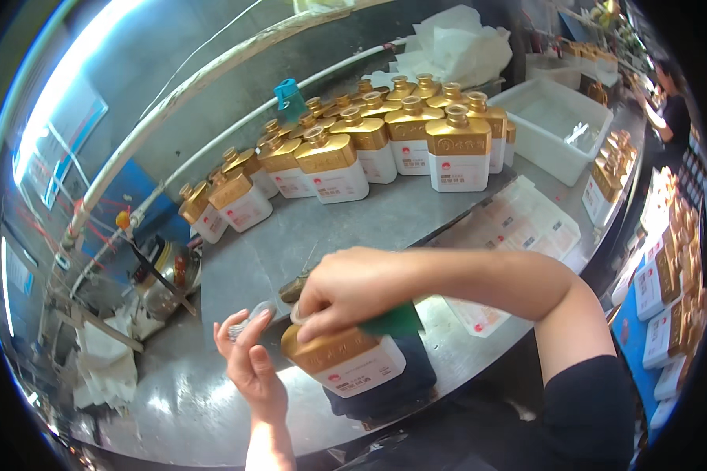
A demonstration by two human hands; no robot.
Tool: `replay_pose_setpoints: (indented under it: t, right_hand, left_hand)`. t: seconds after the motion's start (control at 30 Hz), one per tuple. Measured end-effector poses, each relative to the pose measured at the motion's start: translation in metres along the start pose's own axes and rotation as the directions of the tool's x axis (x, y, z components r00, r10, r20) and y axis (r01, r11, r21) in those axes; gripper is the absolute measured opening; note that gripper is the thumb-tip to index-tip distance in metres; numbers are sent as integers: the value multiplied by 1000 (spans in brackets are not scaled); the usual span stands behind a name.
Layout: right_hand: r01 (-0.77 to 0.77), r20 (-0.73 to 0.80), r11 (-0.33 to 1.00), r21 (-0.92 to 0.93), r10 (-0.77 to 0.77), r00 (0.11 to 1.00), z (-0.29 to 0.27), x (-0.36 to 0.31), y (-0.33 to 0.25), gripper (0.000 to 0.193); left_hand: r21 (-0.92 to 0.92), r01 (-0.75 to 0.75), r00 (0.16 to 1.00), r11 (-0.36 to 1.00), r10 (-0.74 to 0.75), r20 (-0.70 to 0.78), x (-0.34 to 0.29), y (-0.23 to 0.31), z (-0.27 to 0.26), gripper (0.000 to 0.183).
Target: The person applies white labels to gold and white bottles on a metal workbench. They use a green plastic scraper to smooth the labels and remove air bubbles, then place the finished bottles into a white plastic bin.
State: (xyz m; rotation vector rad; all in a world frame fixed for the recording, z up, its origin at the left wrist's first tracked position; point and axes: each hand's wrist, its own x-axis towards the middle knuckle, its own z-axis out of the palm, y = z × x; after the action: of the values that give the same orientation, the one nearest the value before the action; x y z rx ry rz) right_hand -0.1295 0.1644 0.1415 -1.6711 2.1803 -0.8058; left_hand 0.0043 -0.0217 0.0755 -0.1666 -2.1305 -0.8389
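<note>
A gold-and-white flat-shouldered bottle stands tilted on a dark cloth at the table's near edge. My right hand reaches over it from the right, its fingers closed at the bottle's mouth, and they hide what they grip. A pale rim shows beside the fingertips. From under that hand sticks a flat green piece; whether it is held cannot be told. My left hand is raised at the bottle's left, palm up, with a small clear plastic piece between its fingers.
Behind, several similar bottles stand in rows on the metal table. A white bin, a tray with flat printed pieces and more bottles are on the right. A pot sits left. A person works far right.
</note>
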Motion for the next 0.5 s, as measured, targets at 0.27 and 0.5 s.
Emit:
replay_pose_setpoints:
  t: [0.27,0.5]
  right_hand:
    - [-183,-516,983,13,163,841,-93,-48,65,35]
    - [-440,-601,858,-265,209,771,-164,-54,196,40]
  left_hand:
    - [-36,619,737,784,-596,-319,-145,-48,-117,27]
    - [-44,619,437,784,-390,-811,-354,-51,-252,22]
